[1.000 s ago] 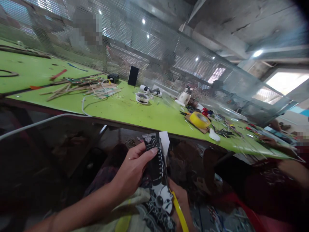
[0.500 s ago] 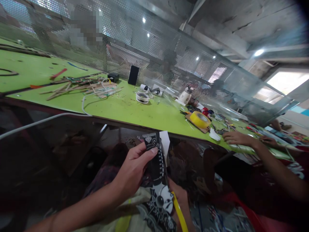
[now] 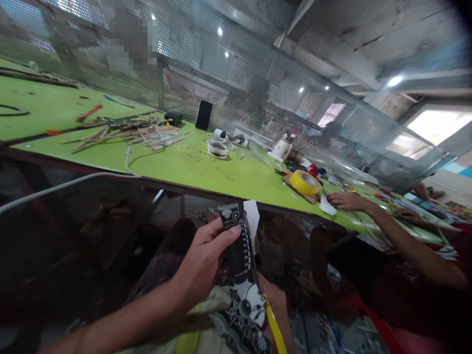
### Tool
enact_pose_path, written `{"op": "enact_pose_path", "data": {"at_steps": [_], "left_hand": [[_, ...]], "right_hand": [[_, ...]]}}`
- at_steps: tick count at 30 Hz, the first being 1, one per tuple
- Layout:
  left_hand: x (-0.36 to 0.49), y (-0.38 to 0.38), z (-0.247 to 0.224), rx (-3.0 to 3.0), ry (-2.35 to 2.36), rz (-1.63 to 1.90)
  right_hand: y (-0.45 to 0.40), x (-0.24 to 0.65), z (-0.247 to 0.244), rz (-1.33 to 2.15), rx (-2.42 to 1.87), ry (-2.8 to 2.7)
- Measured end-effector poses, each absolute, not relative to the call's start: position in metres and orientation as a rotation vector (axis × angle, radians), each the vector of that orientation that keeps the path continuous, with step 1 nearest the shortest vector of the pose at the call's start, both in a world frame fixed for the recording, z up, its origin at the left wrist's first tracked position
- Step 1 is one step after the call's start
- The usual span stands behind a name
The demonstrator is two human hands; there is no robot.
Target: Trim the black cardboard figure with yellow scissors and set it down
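Observation:
My left hand pinches a black-and-white printed paper cutout, thumb on top, above my lap. The cutout has an arrow at its upper end, a stitched-looking edge, and a pale face-like figure with spiky shapes lower down. A white paper strip stands off its right edge. Behind the cutout, my right hand is closed around yellow-handled scissors; its fingers and most of the blades are hidden.
Thin sticks, a white tape roll and a yellow tape roll lie on the green table. A co-worker's hand reaches in from the right. A white cable crosses the left edge.
The co-worker's hand has moved left to the white scrap beside the yellow tape. My hands and the cutout have hardly moved.

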State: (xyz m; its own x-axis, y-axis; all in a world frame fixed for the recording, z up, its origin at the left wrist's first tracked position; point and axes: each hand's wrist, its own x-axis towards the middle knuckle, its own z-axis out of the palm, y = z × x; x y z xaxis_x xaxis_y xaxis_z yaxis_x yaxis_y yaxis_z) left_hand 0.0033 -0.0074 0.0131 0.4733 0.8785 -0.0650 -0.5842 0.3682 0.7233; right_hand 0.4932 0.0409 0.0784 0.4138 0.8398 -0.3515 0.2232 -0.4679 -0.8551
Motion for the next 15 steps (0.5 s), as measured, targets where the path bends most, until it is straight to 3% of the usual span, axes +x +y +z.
{"op": "enact_pose_path", "data": {"at_steps": [15], "left_hand": [[0.001, -0.004, 0.017, 0.682, 0.521, 0.977]], "right_hand": [[0.005, 0.369, 0.114, 0.820, -1.709, -0.775]]}}
